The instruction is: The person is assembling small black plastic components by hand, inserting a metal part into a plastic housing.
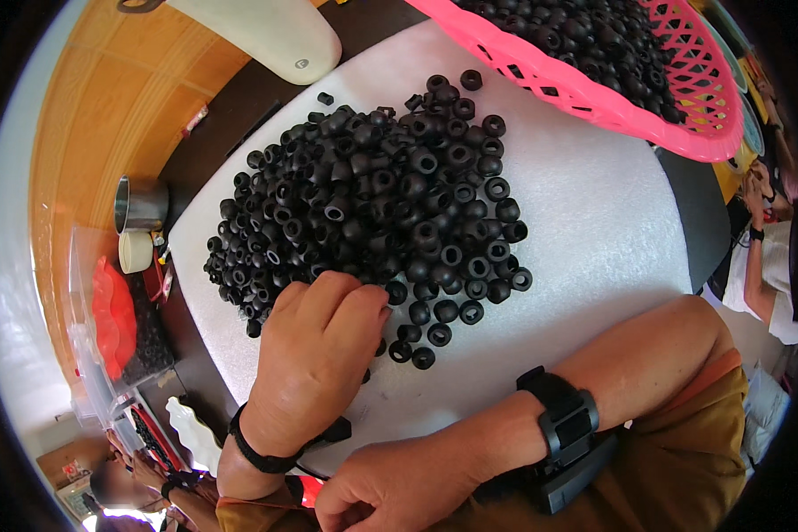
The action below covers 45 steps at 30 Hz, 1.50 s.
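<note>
A heap of small black hollow pieces, rounded with a hole through each, lies on a white foam sheet. At the heap's near edge, my left hand reaches in with its fingers curled together. Its fingertips are hidden, so whatever they hold cannot be made out. Several loose pieces lie just right of that hand. My right hand is low, near my body at the lower edge, with its fingers bent in. What it holds, if anything, is hidden.
A pink lattice basket full of similar black pieces stands at the far right. A long cream object lies at the far left. Along the left are a metal cup, a cream cup and a red scalloped dish. Other people sit right and lower left.
</note>
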Tool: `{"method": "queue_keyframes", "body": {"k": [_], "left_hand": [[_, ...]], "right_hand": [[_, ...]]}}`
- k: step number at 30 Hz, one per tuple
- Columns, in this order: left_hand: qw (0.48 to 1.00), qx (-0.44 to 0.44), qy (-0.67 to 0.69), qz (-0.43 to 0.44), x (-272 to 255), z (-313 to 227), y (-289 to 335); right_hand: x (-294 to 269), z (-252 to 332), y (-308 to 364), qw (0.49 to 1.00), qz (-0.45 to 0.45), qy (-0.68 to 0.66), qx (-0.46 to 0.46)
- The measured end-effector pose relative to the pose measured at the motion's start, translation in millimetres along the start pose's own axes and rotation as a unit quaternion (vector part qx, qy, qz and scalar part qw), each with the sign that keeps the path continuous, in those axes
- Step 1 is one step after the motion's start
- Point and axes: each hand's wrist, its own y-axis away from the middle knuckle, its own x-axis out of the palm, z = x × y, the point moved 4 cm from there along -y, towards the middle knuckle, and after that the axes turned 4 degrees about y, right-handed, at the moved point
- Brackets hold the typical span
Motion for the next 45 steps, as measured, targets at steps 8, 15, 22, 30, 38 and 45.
{"method": "queue_keyframes", "body": {"k": [8, 15, 22, 30, 38, 45], "left_hand": [[0.895, -0.206, 0.357, -0.171, -36.8, 27.1, 47.9], [0.735, -0.184, 0.597, -0.263, -44.9, 42.1, 82.1], [0.761, -0.158, 0.593, -0.213, -41.8, 51.6, 83.0], [0.848, -0.107, 0.474, -0.212, -36.5, 51.5, 76.4], [0.919, -0.104, 0.333, -0.184, -50.7, 37.4, 72.4], [0.884, -0.144, 0.402, -0.19, -42.8, 46.0, 81.9]], "right_hand": [[-37.6, 27.0, 0.6, 0.986, -0.163, 0.02, -0.034], [-69.1, 35.9, 7.0, 0.946, -0.307, -0.067, -0.083], [-74.8, 32.3, 1.9, 0.951, -0.304, -0.021, -0.052], [-74.5, 29.1, 3.0, 0.953, -0.298, -0.014, -0.046], [-69.9, 26.3, 0.9, 0.951, -0.301, 0.038, -0.051], [-71.8, 31.3, 1.6, 0.954, -0.28, 0.096, -0.04]]}}
